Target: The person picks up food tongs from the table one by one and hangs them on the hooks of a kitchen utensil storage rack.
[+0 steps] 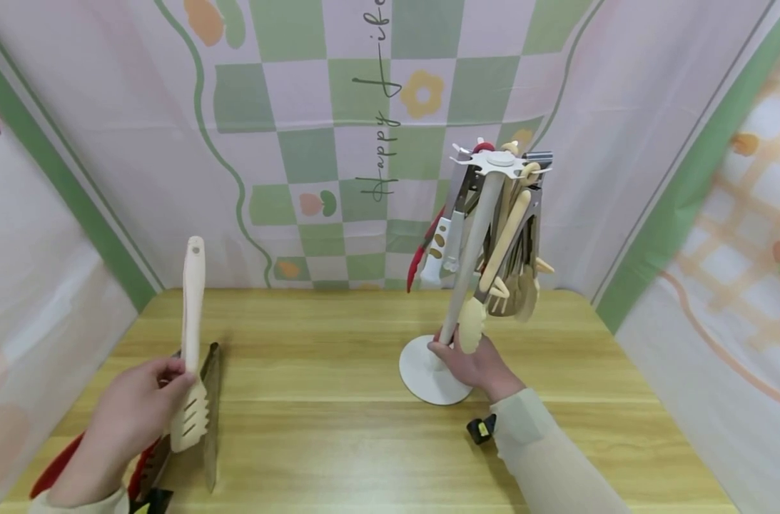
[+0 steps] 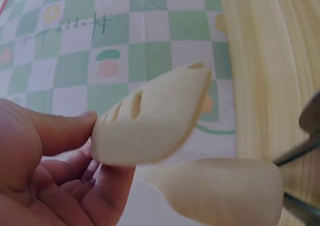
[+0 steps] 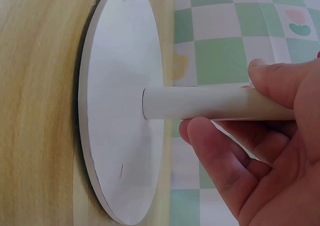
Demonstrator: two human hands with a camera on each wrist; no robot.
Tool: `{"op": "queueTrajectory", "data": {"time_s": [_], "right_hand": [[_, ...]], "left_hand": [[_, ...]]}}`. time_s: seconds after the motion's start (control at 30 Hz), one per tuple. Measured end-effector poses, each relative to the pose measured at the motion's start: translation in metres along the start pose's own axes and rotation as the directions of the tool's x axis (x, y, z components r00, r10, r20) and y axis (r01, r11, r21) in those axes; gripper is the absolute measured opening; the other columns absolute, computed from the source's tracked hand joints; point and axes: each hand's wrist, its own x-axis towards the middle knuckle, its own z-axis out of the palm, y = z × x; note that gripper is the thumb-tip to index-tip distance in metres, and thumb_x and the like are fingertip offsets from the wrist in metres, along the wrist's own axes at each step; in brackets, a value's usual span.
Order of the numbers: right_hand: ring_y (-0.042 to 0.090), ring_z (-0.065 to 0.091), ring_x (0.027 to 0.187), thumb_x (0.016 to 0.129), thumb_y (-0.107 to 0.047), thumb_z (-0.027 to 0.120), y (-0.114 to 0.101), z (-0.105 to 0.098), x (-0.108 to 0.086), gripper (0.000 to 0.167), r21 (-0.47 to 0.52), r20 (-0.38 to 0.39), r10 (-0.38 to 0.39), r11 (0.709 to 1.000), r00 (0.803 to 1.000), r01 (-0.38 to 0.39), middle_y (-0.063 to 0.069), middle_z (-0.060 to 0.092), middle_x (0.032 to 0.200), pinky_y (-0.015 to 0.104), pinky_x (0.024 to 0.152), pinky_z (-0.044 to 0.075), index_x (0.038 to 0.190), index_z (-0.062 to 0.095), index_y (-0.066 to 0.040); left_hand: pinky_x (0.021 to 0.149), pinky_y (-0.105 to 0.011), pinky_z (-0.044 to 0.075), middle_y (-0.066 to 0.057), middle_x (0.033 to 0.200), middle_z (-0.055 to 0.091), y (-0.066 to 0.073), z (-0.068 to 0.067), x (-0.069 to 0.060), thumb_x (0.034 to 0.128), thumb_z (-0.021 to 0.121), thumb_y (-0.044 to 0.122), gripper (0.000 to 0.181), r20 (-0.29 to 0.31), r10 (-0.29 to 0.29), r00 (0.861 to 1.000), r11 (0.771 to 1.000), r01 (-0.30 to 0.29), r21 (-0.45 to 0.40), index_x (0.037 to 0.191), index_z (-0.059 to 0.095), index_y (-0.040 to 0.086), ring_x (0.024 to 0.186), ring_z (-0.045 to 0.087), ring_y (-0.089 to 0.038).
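Note:
My left hand holds cream-coloured kitchen tongs upright at the left. Their handle, with a hole at its end, points up; the slotted head points down below the fingers. A slotted head and a plain one show side by side in the left wrist view. With thumb and fingers, my right hand grips the white pole of a utensil stand, just above its round base. From the hooked white top hang several utensils, including cream-handled tongs and a red-handled one.
Beneath and beside my left hand lie a long metal utensil and a red-handled one, partly hidden. The wooden table meets a checked cloth at the back, with more cloth on both sides.

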Motion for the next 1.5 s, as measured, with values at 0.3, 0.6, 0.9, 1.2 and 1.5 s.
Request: {"op": "queueTrajectory", "data": {"time_s": [0.3,0.6,0.9,1.2,1.5], "right_hand": [[0.019,0.058,0.079,0.096,-0.022,0.067,0.003,0.004,0.002,0.011,-0.011,-0.002,0.007,1.000,1.000,-0.007,0.001,0.063,0.085,0.039,0.073,0.048,0.094,0.065,-0.011],[0.019,0.058,0.080,0.097,-0.020,0.067,0.003,0.004,0.002,0.010,-0.008,-0.013,0.002,1.000,1.000,-0.003,0.001,0.063,0.086,0.040,0.074,0.048,0.095,0.065,-0.010],[0.019,0.059,0.079,0.096,-0.021,0.067,0.004,0.001,0.002,0.010,-0.011,-0.009,-0.007,1.000,1.000,0.007,0.000,0.064,0.084,0.040,0.074,0.048,0.094,0.066,-0.011],[0.020,0.059,0.079,0.097,-0.020,0.067,0.001,0.003,0.003,0.011,0.005,0.001,0.002,1.000,1.000,-0.002,0.002,0.063,0.084,0.041,0.073,0.048,0.094,0.065,-0.010],[0.022,0.058,0.081,0.098,-0.017,0.063,0.003,0.005,0.004,0.011,0.026,0.012,0.038,0.999,0.999,-0.038,0.004,0.062,0.087,0.041,0.076,0.048,0.096,0.065,-0.007]], "left_hand": [[0.061,-0.029,0.045,-0.005,0.087,0.065,0.011,0.015,-0.001,0.0939,0.071,0.018,0.019,-0.065,0.097,0.993,0.983,-0.106,-0.148,0.102,0.065,0.002,0.074,0.057,-0.016],[0.063,-0.029,0.051,-0.010,0.091,0.066,0.044,0.031,-0.007,0.0895,0.072,0.002,0.020,-0.098,0.204,0.974,0.900,-0.226,-0.373,0.104,0.059,0.001,0.076,0.065,-0.017],[0.059,-0.031,0.054,-0.009,0.097,0.063,0.084,0.043,-0.012,0.0885,0.072,-0.003,0.036,-0.131,0.345,0.929,0.834,-0.367,-0.412,0.121,0.059,0.007,0.081,0.066,-0.018],[0.062,-0.034,0.057,-0.005,0.092,0.067,0.123,0.056,-0.020,0.0881,0.073,-0.001,0.035,-0.110,0.503,0.857,0.735,-0.491,-0.467,0.117,0.062,0.016,0.080,0.067,-0.019],[0.060,-0.033,0.058,0.001,0.086,0.067,0.150,0.063,-0.026,0.0875,0.073,-0.003,0.033,-0.123,0.591,0.798,0.666,-0.568,-0.483,0.112,0.063,0.017,0.077,0.068,-0.016]]}}
